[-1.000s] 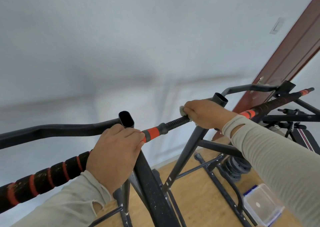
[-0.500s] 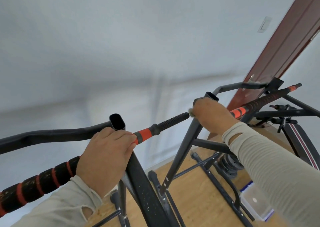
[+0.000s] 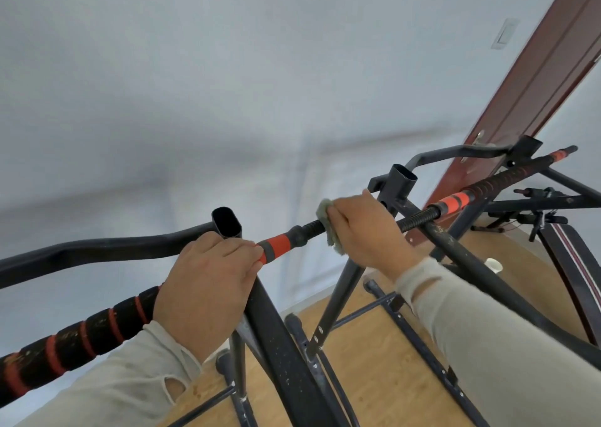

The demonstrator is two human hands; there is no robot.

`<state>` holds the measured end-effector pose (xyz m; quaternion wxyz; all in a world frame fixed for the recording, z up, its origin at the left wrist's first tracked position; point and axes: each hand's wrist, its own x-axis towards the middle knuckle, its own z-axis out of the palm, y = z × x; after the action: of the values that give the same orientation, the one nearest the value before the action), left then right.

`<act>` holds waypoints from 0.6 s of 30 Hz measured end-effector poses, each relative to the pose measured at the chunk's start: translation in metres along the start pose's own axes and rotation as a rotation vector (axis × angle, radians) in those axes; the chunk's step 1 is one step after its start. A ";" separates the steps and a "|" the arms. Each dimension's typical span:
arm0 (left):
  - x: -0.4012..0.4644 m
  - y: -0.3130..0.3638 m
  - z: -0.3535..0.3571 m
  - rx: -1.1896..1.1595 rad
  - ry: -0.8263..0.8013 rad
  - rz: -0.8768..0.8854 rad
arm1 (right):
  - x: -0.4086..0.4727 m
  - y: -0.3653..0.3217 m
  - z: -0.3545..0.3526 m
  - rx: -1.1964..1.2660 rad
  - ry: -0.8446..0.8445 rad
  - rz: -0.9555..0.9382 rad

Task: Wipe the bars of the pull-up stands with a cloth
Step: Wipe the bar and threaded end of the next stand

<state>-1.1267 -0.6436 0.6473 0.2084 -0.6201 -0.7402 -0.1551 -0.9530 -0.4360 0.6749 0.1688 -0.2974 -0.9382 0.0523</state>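
A long black pull-up bar (image 3: 305, 231) with orange bands and padded grips runs from lower left to upper right across the stand's top. My left hand (image 3: 205, 283) is closed around the bar beside the open end of the left upright tube (image 3: 226, 223). My right hand (image 3: 367, 231) is wrapped around the threaded middle of the bar with a grey-green cloth (image 3: 328, 225) pressed under its fingers. Most of the cloth is hidden by the hand. The right upright tube (image 3: 403, 179) stands just behind that hand.
The stand's black legs and cross struts (image 3: 328, 322) spread down to a wooden floor (image 3: 374, 371). A curved black handle (image 3: 97, 251) reaches left. A dark red door (image 3: 536, 78) leans at the right, with more gym gear (image 3: 553, 212) beside it. A white wall fills the background.
My right hand with the cloth has slid left along the bar, from the right upright toward the orange band near my left hand. The left hand has kept its grip.
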 end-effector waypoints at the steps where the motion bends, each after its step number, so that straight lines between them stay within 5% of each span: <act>1: 0.000 0.000 0.000 0.007 -0.005 0.001 | 0.014 -0.001 -0.004 -0.063 -0.108 0.047; 4: 0.000 0.001 -0.003 0.011 0.000 0.015 | 0.054 -0.023 -0.020 -0.205 -0.564 0.142; 7: 0.001 0.004 -0.005 -0.011 0.022 0.006 | 0.065 -0.053 -0.012 -0.225 -0.691 -0.065; 11: 0.001 0.001 -0.002 -0.053 0.060 -0.020 | 0.037 -0.034 0.000 0.073 -0.408 -0.027; 15: -0.001 0.000 0.001 -0.030 0.029 -0.019 | -0.001 0.015 0.009 -0.129 0.033 -0.213; 18: 0.000 0.001 0.000 -0.029 0.030 -0.019 | -0.030 0.009 0.027 -0.227 0.225 -0.140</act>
<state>-1.1262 -0.6437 0.6467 0.2091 -0.6136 -0.7405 -0.1773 -0.9345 -0.4458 0.6393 0.2412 -0.2524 -0.9318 -0.0997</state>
